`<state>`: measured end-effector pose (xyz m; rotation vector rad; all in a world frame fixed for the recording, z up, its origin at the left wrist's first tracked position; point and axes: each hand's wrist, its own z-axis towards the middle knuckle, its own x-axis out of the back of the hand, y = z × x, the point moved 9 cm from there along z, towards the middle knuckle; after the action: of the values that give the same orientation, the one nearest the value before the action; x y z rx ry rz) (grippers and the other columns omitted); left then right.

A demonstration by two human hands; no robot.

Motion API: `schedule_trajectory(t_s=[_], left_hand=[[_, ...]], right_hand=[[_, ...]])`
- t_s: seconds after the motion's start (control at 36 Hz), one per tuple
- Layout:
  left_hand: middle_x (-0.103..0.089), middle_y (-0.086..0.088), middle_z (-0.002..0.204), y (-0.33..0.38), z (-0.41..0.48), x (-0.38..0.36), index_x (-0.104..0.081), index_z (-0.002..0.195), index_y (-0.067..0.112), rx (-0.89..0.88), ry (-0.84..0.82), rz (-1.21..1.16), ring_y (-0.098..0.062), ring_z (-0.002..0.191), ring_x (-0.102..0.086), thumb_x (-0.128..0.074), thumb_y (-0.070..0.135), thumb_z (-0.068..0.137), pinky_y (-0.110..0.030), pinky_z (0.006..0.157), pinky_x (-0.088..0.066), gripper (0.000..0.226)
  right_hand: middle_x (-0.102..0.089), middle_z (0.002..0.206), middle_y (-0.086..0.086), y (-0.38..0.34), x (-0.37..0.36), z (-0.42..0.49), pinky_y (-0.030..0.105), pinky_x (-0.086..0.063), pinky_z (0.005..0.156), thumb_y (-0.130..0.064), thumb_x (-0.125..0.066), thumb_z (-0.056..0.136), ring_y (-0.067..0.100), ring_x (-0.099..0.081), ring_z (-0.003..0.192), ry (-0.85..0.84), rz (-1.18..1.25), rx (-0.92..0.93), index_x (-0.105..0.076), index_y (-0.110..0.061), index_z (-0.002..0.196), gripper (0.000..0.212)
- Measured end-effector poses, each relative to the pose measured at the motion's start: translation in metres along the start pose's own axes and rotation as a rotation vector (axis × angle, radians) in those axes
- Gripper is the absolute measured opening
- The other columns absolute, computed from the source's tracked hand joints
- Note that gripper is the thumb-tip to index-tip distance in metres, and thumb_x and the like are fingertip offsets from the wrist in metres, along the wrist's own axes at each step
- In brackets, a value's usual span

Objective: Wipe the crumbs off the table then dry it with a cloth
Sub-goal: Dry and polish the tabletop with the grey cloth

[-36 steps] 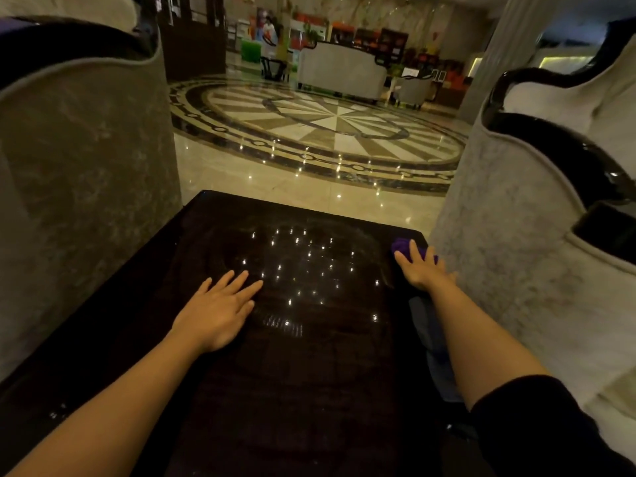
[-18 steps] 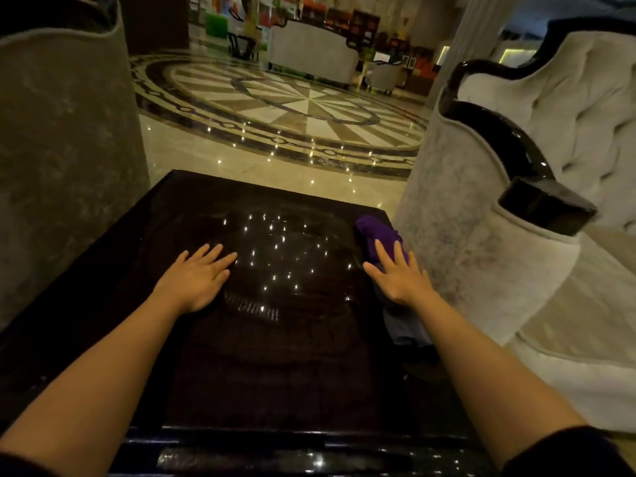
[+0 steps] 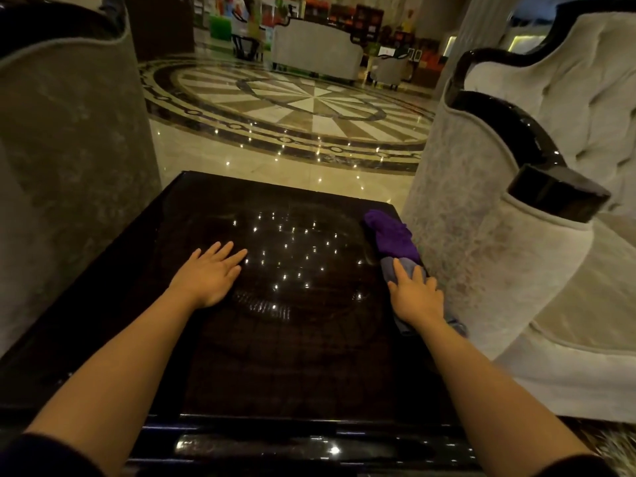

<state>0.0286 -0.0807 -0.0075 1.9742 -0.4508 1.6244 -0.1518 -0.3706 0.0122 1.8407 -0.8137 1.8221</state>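
Head view: left hand (image 3: 210,278) spread flat, palm down, on dark glossy table (image 3: 292,356). Right hand (image 3: 414,296) open, fingers pressing grey cloth (image 3: 401,270) at right edge. Purple cloth (image 3: 390,235) just beyond, touching grey one, beside pale armchair (image 3: 481,256).

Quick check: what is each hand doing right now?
Left hand: open, flat on the table, holding nothing.
Right hand: open, fingers pressing on the grey cloth, not gripping it.

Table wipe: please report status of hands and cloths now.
Left hand flat on table, empty. Right hand flat on grey cloth at right edge. Purple cloth beyond it, untouched. Nothing in the way.
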Motion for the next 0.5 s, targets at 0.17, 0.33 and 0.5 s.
schedule_trajectory(t_s=[0.17, 0.33, 0.5], left_hand=[[-0.003, -0.003, 0.157, 0.0018, 0.0005, 0.0001, -0.008, 0.145, 0.028, -0.009, -0.003, -0.002, -0.021, 0.145, 0.001, -0.015, 0.035, 0.098, -0.042, 0.117, -0.002, 0.048], [-0.004, -0.003, 0.157, 0.0011, -0.0006, 0.0015, -0.01, 0.145, 0.028, -0.012, 0.004, -0.032, -0.02, 0.145, 0.001, -0.017, 0.035, 0.098, -0.042, 0.117, -0.002, 0.048], [-0.003, -0.003, 0.157, 0.0008, -0.0038, 0.0008, -0.012, 0.145, 0.027, -0.013, -0.003, -0.08, -0.019, 0.145, 0.002, -0.018, 0.035, 0.098, -0.04, 0.117, 0.0, 0.048]], right_hand=[[-0.014, 0.153, 0.013, -0.0008, 0.0027, 0.0018, 0.049, -0.027, 0.104, -0.032, -0.025, 0.099, 0.042, -0.025, 0.128, 0.032, -0.026, 0.017, -0.012, -0.028, 0.144, 0.047], [-0.024, 0.149, 0.013, -0.0043, 0.0062, 0.0014, 0.048, -0.033, 0.098, -0.031, -0.027, 0.098, 0.042, -0.032, 0.121, 0.061, -0.059, 0.043, -0.018, -0.025, 0.143, 0.046], [-0.029, 0.146, 0.013, -0.0098, 0.0067, -0.0006, 0.048, -0.037, 0.092, -0.03, -0.028, 0.098, 0.042, -0.037, 0.115, 0.085, -0.073, 0.063, -0.02, -0.024, 0.141, 0.044]])
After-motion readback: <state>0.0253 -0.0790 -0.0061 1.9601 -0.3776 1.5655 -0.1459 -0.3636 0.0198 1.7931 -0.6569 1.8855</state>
